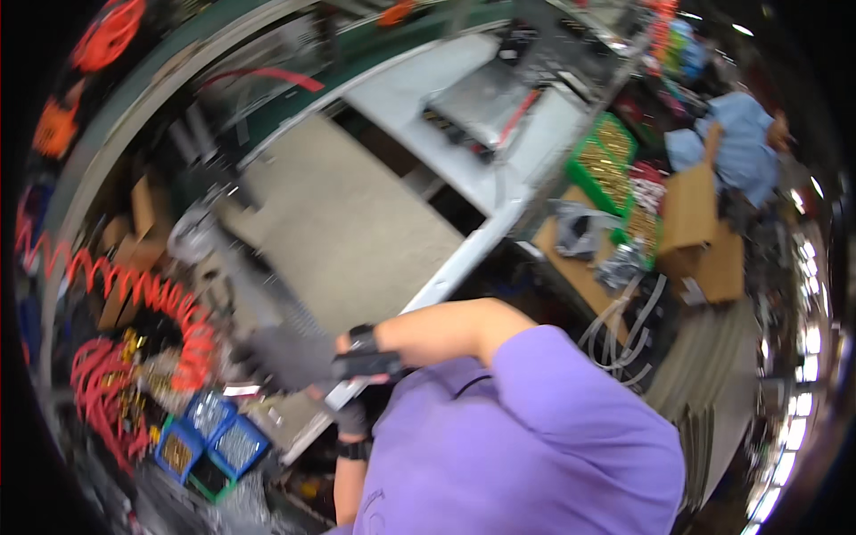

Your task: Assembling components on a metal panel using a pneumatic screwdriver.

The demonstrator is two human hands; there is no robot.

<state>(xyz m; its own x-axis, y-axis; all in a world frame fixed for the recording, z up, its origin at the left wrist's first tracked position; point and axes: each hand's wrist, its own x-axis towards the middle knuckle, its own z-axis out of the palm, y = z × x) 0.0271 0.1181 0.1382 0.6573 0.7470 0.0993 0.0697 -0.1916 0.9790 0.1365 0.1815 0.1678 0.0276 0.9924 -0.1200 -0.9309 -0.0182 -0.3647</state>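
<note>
My right hand (290, 357), in a dark grey glove, reaches across my front to the left side of the bench. Motion smears its fingers, and I cannot make out whether they hold anything. Just beyond the fingertips hangs a red coiled hose (192, 343). A small pale piece with a reddish edge (241, 390) shows below the fingers. My left hand (351, 417), also gloved, is partly covered by the right wrist and the dark device (366, 365) there; its fingers are hidden. A long grey strip, perhaps metal (259, 276), lies beside the right hand, blurred.
A beige board (348, 223) lies on the white-edged bench, with a flat metal unit (486, 98) farther back. Blue bins of small parts (239, 444) and red tubing (94, 392) sit at left. Green trays of brass-coloured parts (606, 165) and cardboard boxes (691, 214) stand right.
</note>
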